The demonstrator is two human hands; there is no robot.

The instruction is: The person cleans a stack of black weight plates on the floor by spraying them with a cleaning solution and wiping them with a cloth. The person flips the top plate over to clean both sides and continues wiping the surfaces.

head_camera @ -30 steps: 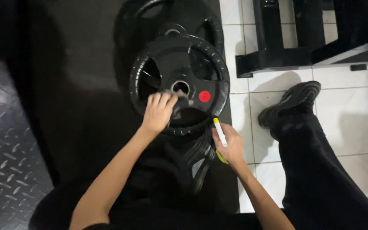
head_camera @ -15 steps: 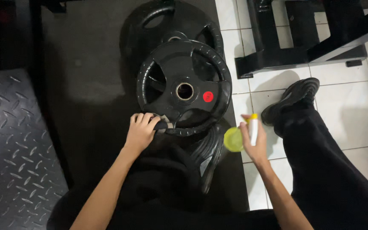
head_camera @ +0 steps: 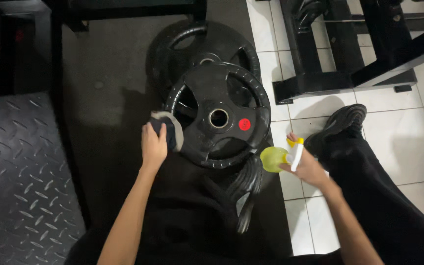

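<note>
A black weight plate [head_camera: 218,114] with a red round sticker [head_camera: 244,124] lies flat on top of other plates on a dark rubber mat. My left hand [head_camera: 154,143] grips a dark cloth with a pale edge [head_camera: 169,128] and presses it against the plate's left rim. My right hand [head_camera: 306,166] holds a yellow-green spray bottle [head_camera: 274,158] with a white and yellow nozzle, just right of the plate over the white tiles.
A second black plate [head_camera: 199,44] lies behind the top one, and more plates [head_camera: 245,189] lean under it. A black metal rack base [head_camera: 344,73] stands on the tiles at upper right. My black shoe [head_camera: 339,125] rests beside it. A diamond-tread mat [head_camera: 20,172] lies left.
My left hand slid from the plate's centre to its left rim with the cloth. My right hand turned the spray bottle and lifted it slightly rightward.
</note>
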